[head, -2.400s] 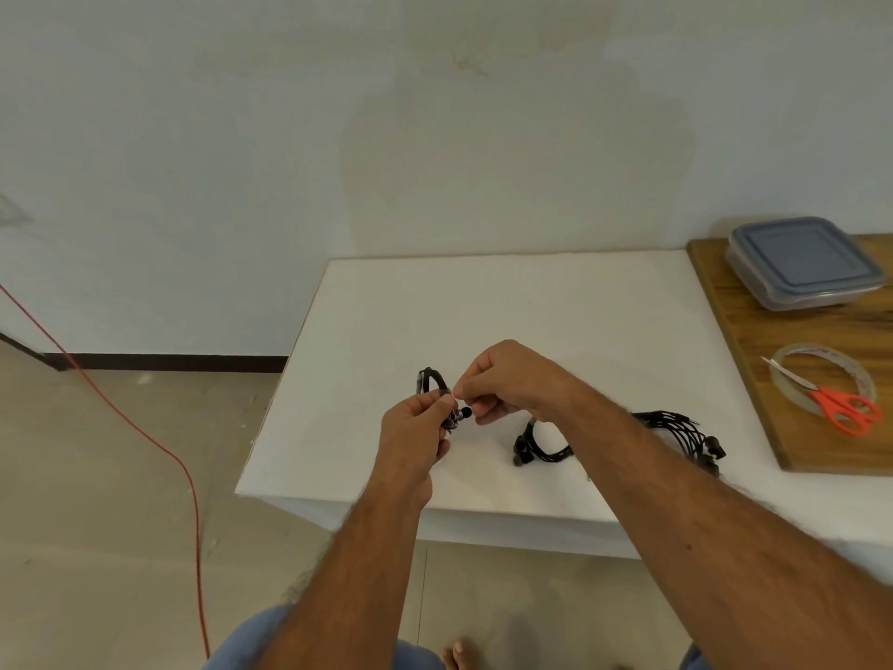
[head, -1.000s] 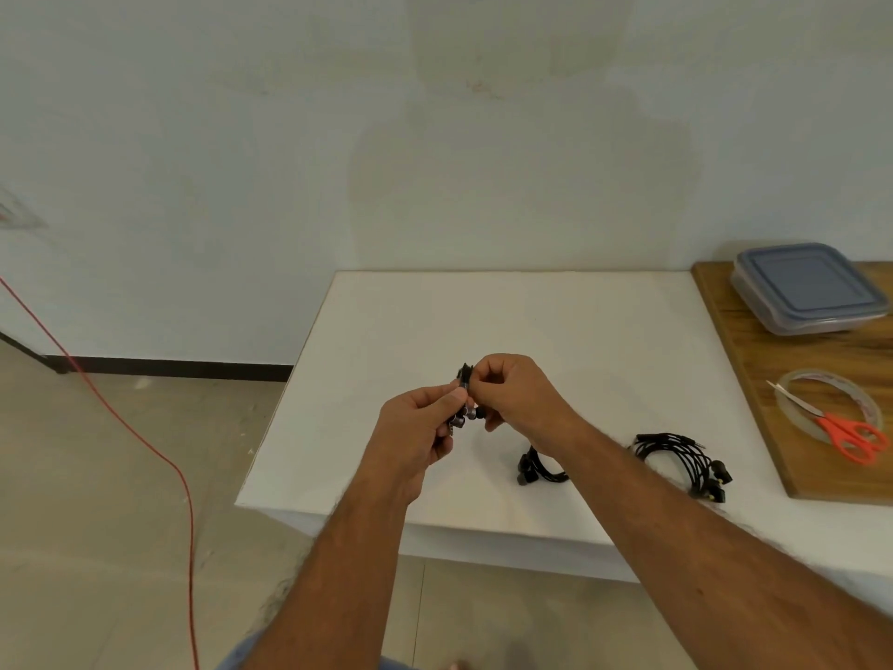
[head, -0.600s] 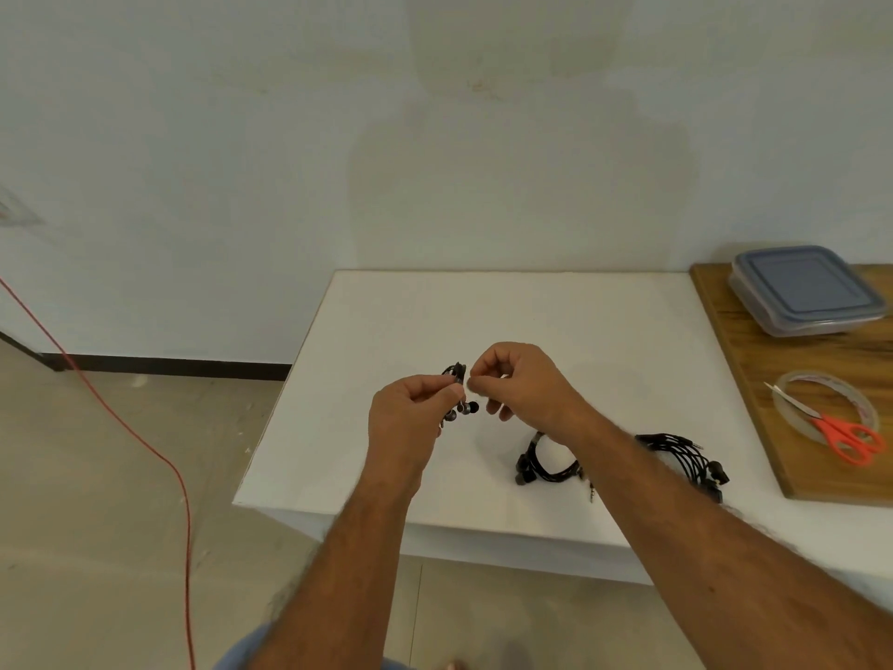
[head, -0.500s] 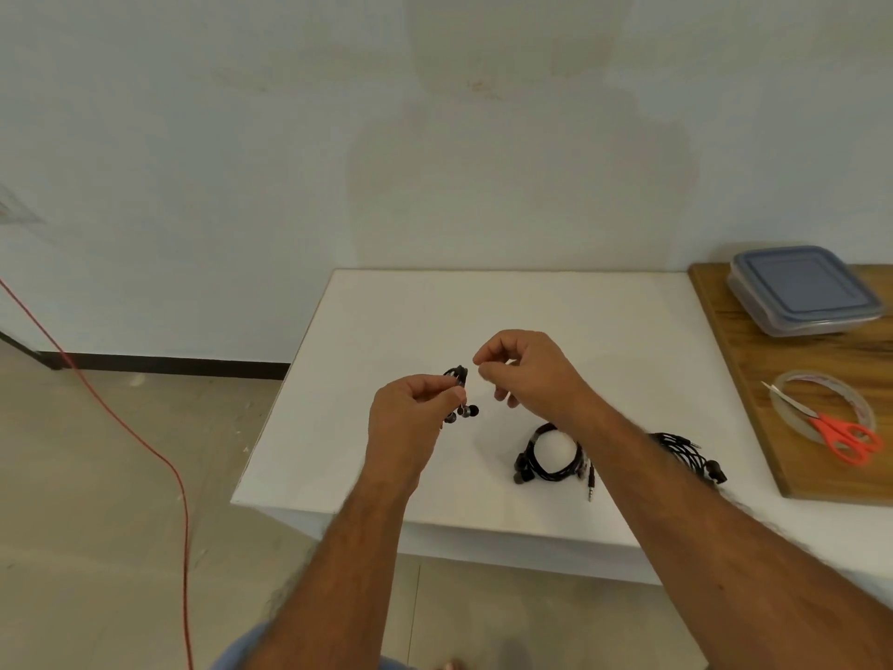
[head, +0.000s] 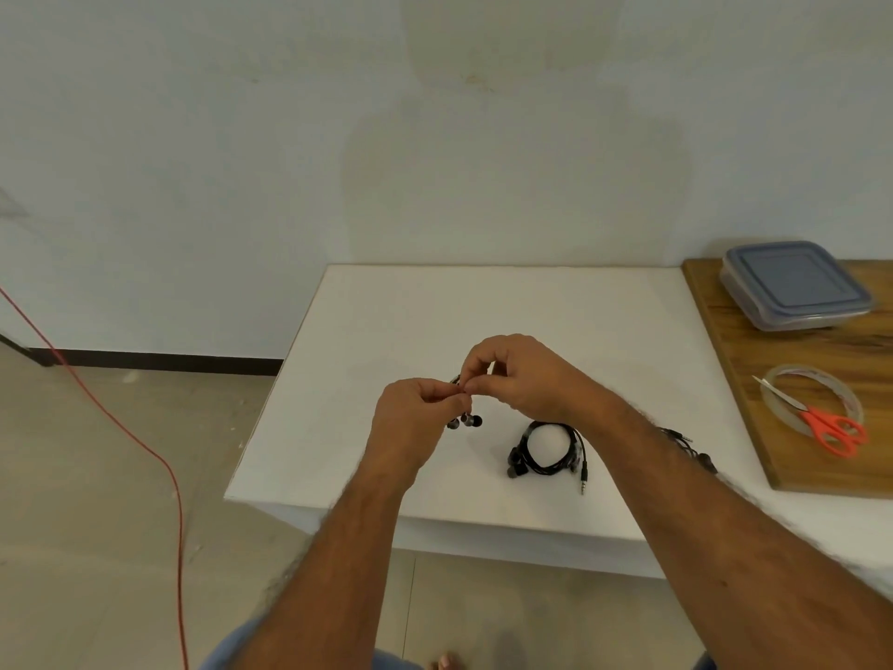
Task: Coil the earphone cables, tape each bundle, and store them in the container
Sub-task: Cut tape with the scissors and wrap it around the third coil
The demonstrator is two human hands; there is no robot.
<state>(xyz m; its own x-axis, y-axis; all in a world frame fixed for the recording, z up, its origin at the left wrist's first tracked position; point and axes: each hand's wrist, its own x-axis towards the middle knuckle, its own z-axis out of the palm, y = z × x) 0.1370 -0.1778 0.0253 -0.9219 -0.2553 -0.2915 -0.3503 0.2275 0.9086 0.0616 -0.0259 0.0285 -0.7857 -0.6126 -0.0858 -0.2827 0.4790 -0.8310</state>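
Note:
My left hand grips a small coiled black earphone bundle above the white table; its earbuds hang below my fingers. My right hand pinches the top of that same bundle, thumb and forefinger meeting my left fingertips. Any tape between the fingers is too small to tell. A second coiled earphone bundle lies on the table just right of my hands, its plug pointing toward me. More black earphones lie behind my right forearm, mostly hidden. The lidded clear container sits at the back right.
A wooden board covers the table's right side and carries the container, a clear tape roll and orange-handled scissors. A red cable runs across the floor at left. The wall stands close behind the table.
My right hand had drawn slightly away from the bundle half a second ago; it has come back and pinches it against my left fingertips. The left hand has kept its hold.

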